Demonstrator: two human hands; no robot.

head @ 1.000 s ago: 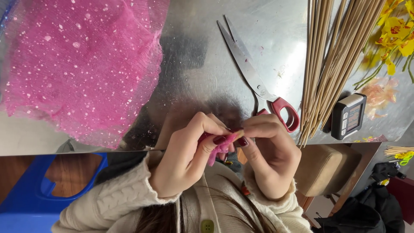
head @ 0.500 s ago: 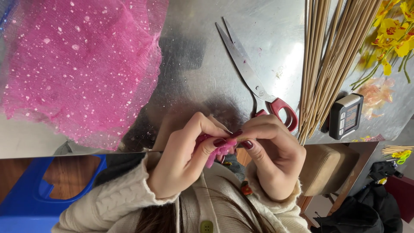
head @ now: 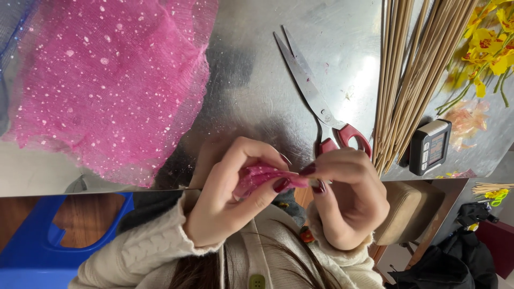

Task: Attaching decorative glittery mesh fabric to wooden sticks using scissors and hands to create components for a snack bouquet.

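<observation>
Pink mesh piece: a small folded scrap of spotted pink netting, pinched between both hands just at the near edge of the metal table, below the middle of the view.
Left hand: at 8 o'clock from the scrap; thumb and forefinger clenched on its left part, the other fingers curled under it.
Right hand: at 4 o'clock from the scrap; thumb and forefinger tips pressed on its right end, dark red nails showing, the remaining fingers folded into the palm.
Scissors: at 1 o'clock from the hands, lying on the table with blades slightly parted and pointing toward 11 o'clock; the red handles sit just behind the right hand's knuckles.
Bamboo sticks: a long bundle at 2 o'clock, just beside the scissors' handles.
Small black timer: at 3 o'clock, touching the near end of the sticks.
Yellow artificial flowers: far right, 2 o'clock, beyond the sticks.
Pink netting sheet: a large crumpled heap at 10 o'clock, well apart from the hands.
Metal table: shiny and reflective.
Blue plastic stool: at 8 o'clock, below the table edge.
</observation>
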